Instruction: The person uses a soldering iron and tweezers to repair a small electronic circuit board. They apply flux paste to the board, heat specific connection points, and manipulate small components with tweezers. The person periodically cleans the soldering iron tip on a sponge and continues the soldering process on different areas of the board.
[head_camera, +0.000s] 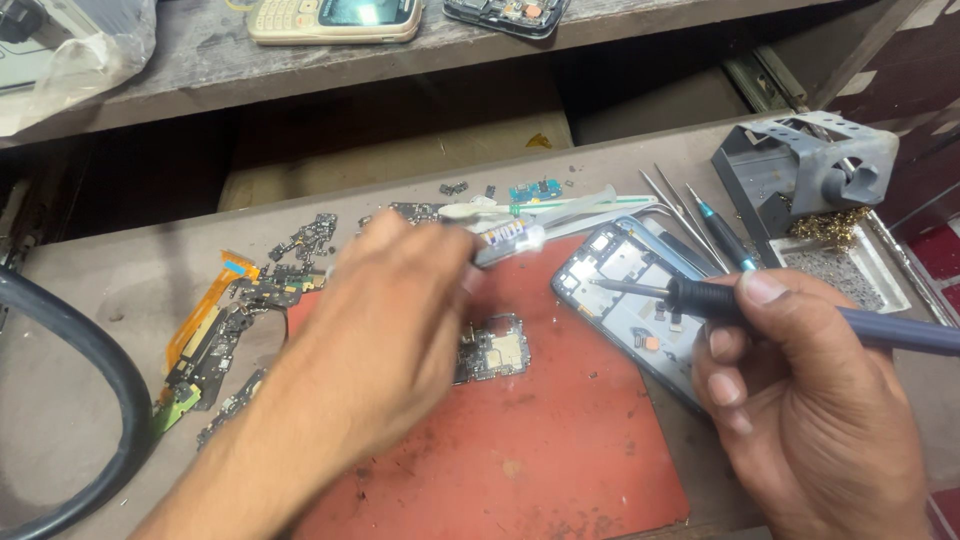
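**Ana:** Over the red mat (560, 440) we go, and both hands are busy. Left hand (385, 330) hangs above the mat's upper left part, blurred, fingers closed around a small tube (508, 240) that pokes out toward the mat's top edge.

**Ben:** And the right hand (800, 400)?

**Ana:** Off the mat's right edge, clenched on a soldering iron (720, 298), dark grip pinched between thumb and fingers, blue handle running away to the right. Its thin tip points left, over the open phone frame (630, 290).

**Ben:** Where's that frame lying?

**Ana:** Tilted across the mat's upper right corner. Whether the tip touches it, I cannot tell.

**Ben:** Anything on the mat itself?

**Ana:** A small circuit board (495, 350) lies near its middle, partly hidden by the left hand.

**Ben:** And around it?

**Ana:** Left of the mat, loose boards and an orange flex cable (205, 310) lie scattered on the worktop (90, 300). Beyond the mat's top edge, tweezers (590, 205). Further right of the mat, a grey iron stand (800, 165) with brass wool.
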